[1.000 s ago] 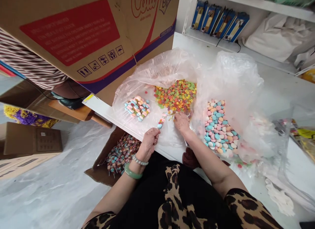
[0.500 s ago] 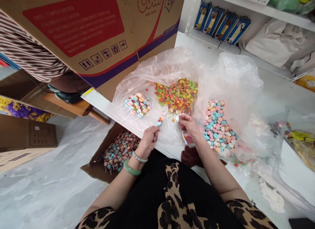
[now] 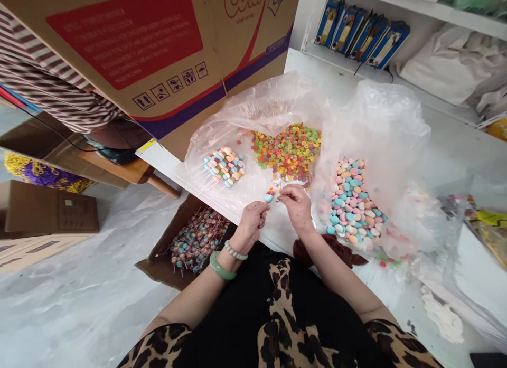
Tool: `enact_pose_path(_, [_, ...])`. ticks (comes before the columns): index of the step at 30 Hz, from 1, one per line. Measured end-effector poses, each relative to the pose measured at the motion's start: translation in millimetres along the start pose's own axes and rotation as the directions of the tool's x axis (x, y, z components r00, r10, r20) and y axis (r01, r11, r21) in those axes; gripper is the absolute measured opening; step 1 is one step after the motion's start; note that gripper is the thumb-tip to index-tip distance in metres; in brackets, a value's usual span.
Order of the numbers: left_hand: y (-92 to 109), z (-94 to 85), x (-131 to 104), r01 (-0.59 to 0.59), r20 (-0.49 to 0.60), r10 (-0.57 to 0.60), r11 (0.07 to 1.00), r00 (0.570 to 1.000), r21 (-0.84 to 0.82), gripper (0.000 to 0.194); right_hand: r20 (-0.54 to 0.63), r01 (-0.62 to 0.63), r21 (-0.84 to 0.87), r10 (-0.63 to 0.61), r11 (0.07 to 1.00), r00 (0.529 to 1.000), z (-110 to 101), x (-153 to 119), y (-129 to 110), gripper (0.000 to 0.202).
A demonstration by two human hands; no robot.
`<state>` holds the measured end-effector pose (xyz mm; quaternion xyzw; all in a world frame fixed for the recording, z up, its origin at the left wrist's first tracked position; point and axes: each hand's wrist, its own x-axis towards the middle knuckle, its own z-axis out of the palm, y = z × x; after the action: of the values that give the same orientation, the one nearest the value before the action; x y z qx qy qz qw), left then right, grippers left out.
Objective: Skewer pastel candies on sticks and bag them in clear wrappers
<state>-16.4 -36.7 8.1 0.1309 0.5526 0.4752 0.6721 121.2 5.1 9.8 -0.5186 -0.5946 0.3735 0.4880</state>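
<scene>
Pinched in my left hand [image 3: 253, 218] is a small candy stick [image 3: 270, 194] with blue, white and red pieces, its top wrapped in clear film. My right hand [image 3: 296, 203] is closed close beside the stick's upper end, on something too small to make out. Beyond both hands lies a heap of ring candies [image 3: 291, 149] on clear plastic. Finished-looking candy sticks [image 3: 224, 166] in pink, white and blue lie to the left. At the right, a pile of oval pastel candies [image 3: 354, 201] rests on plastic.
A large cardboard box [image 3: 166, 51] stands at the back left, with a person in a striped top [image 3: 51, 77] behind it. An open carton [image 3: 198, 241] of wrapped candy sticks sits below the table edge. Brown cloth [image 3: 328, 250] lies near my right forearm. Shelves [image 3: 420, 14] stand behind.
My right hand has moved left and nearer to the candy stick, its fingers now turned toward the stick's top. The view has shifted slightly.
</scene>
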Motion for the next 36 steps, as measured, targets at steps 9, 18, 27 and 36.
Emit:
enact_pose_path(9, [-9.6, 7.9, 0.5, -0.196, 0.038, 0.194, 0.980, 0.980, 0.044, 0.039, 0.183, 0.469, -0.427, -0.434, 0.773, 0.882, 15.9, -16.9, 3.4, 0.025])
enact_pose_path(18, [-11.8, -9.0, 14.0, -0.318, 0.107, 0.300, 0.910, 0.948, 0.265, 0.029, 0.288, 0.231, -0.236, -0.159, 0.944, 0.944, 9.5, -10.3, 1.3, 0.023])
enact_pose_path(27, [-11.9, -6.4, 14.5, -0.461, 0.074, 0.478, 0.778, 0.875, 0.426, 0.029, 0.275, 0.261, -0.241, -0.192, 0.935, 0.942, 18.6, -20.8, -10.7, 0.027])
enact_pose_path(36, [-19.6, 2.9, 13.3, -0.336, 0.016, 0.337, 0.941, 0.941, -0.031, 0.028, 0.188, -0.506, 0.247, 0.472, 0.826, 0.861, 28.0, -22.3, -1.9, 0.025])
